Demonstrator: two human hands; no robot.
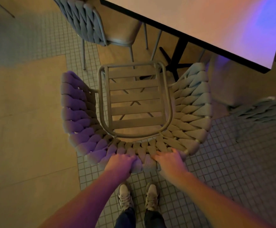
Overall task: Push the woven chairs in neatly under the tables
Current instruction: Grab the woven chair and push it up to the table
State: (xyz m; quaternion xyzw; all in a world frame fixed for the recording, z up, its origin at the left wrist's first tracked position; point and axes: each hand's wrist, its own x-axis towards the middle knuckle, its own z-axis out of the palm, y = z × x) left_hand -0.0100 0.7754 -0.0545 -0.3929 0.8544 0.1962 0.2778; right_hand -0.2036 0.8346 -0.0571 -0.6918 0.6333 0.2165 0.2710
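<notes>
A woven chair [189, 109] with a slatted seat stands right below me, its curved braided back toward me. My left hand [121, 163] grips the top of the back, left of centre. My right hand [168, 160] grips the same rim, right of centre. The white table [199, 22] with a dark edge lies beyond the chair at the upper right. The front of the seat sits just short of the table's edge, near its black pedestal base [176, 60].
A second woven chair [84, 20] stands at the upper left, tucked partly under the table. Part of a third woven chair [262, 111] shows at the right edge. The floor has small square tiles and smooth tan slabs. My two shoes [137, 196] stand behind the chair.
</notes>
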